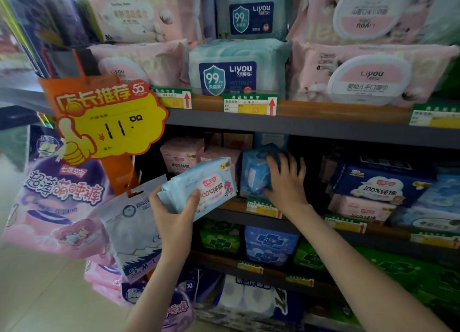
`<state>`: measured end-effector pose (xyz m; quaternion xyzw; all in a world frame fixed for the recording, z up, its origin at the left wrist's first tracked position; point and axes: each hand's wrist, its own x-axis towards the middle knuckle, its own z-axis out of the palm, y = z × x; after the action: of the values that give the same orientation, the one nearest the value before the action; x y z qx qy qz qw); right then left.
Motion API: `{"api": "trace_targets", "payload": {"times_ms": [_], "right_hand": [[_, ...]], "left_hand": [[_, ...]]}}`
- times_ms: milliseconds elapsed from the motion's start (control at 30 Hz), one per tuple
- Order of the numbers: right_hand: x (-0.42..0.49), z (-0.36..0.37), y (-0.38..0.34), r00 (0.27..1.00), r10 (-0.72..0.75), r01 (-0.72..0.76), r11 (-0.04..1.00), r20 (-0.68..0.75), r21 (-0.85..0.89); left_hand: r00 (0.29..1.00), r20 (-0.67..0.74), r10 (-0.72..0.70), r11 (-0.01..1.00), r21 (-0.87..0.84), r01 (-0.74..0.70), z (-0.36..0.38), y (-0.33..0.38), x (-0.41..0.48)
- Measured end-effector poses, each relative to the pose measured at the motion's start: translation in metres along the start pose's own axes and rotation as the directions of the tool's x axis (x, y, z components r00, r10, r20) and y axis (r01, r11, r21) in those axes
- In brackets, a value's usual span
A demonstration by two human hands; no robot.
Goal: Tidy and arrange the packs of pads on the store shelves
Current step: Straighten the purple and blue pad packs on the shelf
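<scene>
1. The shelving [323,129] stood stocked on every level I could see. The wipes packs [240,65] on the upper level sat in fairly even stacks facing front, and I judged they needed no work.
2. The middle shelf [306,229] was the one being worked. Toward its right end the navy packs [373,182] lay stacked but somewhat skewed, with a dark gap between them and the middle. That stretch looked not yet tidied.
3. Below it, the green and blue packs [271,244] stood upright in a row, seemingly in order.
4. The light blue pack [206,185] was off the shelf, tilted, just in front of the middle shelf's front edge near its left end. The left hand [174,214] held it firmly from below, thumb across its face. It had no place yet.
5. The blue pack [254,175] stood tilted at the front edge of the middle shelf, just right of the pink packs [181,155]. The right hand [286,182] gripped its right side, fingers wrapped over the top.
6. By my reckoning the job was partway: 1 pack to shelve, 1 being straightened, and the right end left to do.
</scene>
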<state>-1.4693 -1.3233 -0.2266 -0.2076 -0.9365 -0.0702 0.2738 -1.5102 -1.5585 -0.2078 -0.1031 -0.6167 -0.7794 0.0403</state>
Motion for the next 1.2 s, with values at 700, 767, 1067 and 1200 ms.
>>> {"api": "trace_targets", "payload": {"times_ms": [700,767,1067,1200], "right_hand": [[0.038,0.009,0.021,0.973,0.16,-0.2,0.945,0.166,0.261],[0.036,0.008,0.02,0.968,0.164,-0.215,0.933,0.191,0.288],[-0.011,-0.091,0.019,0.928,-0.206,-0.094,0.678,0.311,0.729],[-0.029,-0.105,0.035,0.793,-0.266,0.018,0.91,0.548,0.415]], "left_hand": [[0.998,-0.043,-0.048,0.99,-0.137,0.042,-0.003,-0.004,0.014],[0.999,-0.006,-0.054,0.987,-0.153,0.052,-0.004,-0.007,0.014],[0.851,0.525,0.007,0.997,0.058,-0.044,0.025,-0.011,-0.003],[0.691,0.722,0.022,0.974,0.14,-0.178,0.059,-0.012,-0.008]]}}
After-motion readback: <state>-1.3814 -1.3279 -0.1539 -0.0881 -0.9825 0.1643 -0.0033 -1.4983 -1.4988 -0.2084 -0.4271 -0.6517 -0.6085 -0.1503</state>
